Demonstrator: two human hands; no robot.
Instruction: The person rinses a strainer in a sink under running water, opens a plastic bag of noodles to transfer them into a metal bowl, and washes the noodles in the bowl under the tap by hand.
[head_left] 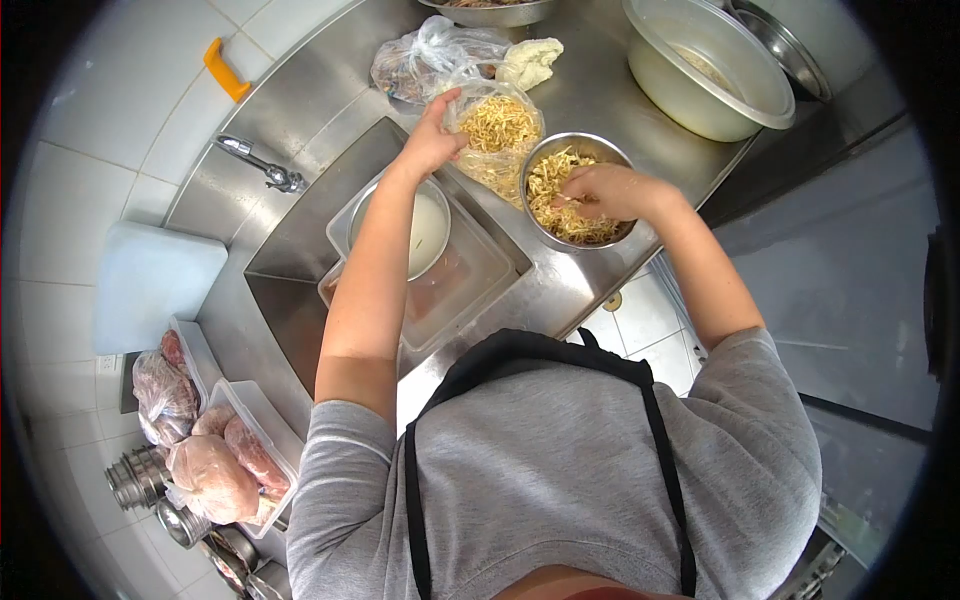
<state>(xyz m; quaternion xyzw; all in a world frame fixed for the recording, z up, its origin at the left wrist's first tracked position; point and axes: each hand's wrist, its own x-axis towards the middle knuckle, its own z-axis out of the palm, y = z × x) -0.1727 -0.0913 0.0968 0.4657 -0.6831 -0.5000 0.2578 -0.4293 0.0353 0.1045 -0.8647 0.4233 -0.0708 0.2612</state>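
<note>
My left hand (432, 143) pinches the rim of a clear plastic bag (492, 172), which stands open on the steel counter. Pale yellow bean sprouts (500, 124) fill the bag. To its right, a round metal bowl (627, 232) holds more of these sprouts (562, 200). My right hand (608, 192) reaches into that bowl with its fingers curled down into the sprouts; the fingertips are partly hidden among them.
Left of the bag, a sink (290, 255) contains plastic tubs and a round pot (440, 235) of cloudy liquid. A tied bag (430, 55), a pale cloth (530, 63) and a large basin (700, 115) stand behind. Bagged meat (215, 480) sits in tubs at lower left.
</note>
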